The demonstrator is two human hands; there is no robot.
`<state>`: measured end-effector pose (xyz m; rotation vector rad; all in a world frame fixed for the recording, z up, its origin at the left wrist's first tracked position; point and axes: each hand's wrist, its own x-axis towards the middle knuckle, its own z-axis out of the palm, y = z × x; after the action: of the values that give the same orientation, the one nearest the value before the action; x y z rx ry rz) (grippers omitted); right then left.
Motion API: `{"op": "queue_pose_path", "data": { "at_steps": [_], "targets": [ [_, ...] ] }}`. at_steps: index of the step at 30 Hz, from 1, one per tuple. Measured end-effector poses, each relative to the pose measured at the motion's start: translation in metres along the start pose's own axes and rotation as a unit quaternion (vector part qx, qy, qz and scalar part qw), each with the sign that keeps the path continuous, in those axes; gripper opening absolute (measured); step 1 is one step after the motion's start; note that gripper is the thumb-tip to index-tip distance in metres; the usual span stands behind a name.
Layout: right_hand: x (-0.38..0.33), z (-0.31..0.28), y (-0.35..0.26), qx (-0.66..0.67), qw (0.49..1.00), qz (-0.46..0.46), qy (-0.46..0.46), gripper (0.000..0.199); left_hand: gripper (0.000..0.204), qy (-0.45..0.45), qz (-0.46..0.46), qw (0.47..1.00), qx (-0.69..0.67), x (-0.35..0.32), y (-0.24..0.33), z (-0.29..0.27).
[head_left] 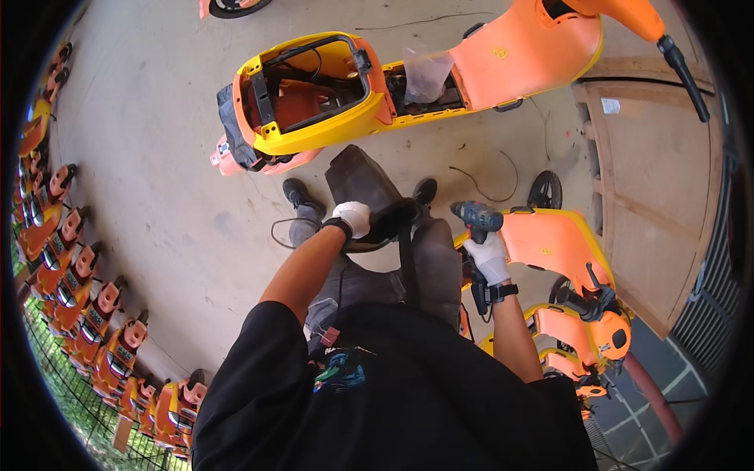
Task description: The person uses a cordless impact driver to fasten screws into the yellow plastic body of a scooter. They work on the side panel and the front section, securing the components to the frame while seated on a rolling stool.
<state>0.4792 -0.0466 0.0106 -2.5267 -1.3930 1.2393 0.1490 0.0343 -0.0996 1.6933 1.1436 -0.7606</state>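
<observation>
In front of my legs, my left hand (353,219), in a white glove, is closed on a dark grey moulded plastic part (363,182). It looks like a tub with a black curved rim; its inside is mostly hidden. My right hand (488,257), also gloved, grips a cordless drill (477,216) out to the right of my thigh, its body pointing left. Just beyond the plastic part stands an orange and yellow scooter (518,55). A yellow-rimmed opening (314,140) in its rear shows a dark frame and a cable, and clear plastic sheeting (426,74) lies over its middle.
More orange scooters (550,235) stand close at my right, with others behind. A long row of scooters (78,275) lines the left side. Large wooden panels (656,188) are at the right. Thin cables (514,184) lie on the concrete floor (157,157).
</observation>
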Motion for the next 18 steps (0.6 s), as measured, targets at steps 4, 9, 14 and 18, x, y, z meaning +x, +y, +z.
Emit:
{"op": "queue_pose_path", "data": {
  "at_steps": [4, 9, 14, 18],
  "targets": [
    [-0.005, 0.012, -0.025, -0.026, 0.999, -0.038, -0.017, 0.041, 0.030, -0.048, 0.070, 0.994, 0.066, 0.015, 0.000, 0.014],
    [0.036, 0.031, -0.105, -0.039, 0.989, -0.130, -0.059, 0.035, 0.029, -0.122, 0.162, 0.975, 0.087, 0.045, 0.007, 0.050],
    [0.105, 0.071, -0.124, -0.077, 0.980, -0.148, -0.110, 0.037, 0.033, -0.203, 0.196, 0.956, 0.079, 0.121, 0.016, 0.099],
    [0.156, 0.104, -0.116, -0.099, 0.977, -0.142, -0.127, 0.038, 0.037, -0.249, 0.213, 0.945, 0.002, 0.154, 0.010, 0.108]
  ]
}}
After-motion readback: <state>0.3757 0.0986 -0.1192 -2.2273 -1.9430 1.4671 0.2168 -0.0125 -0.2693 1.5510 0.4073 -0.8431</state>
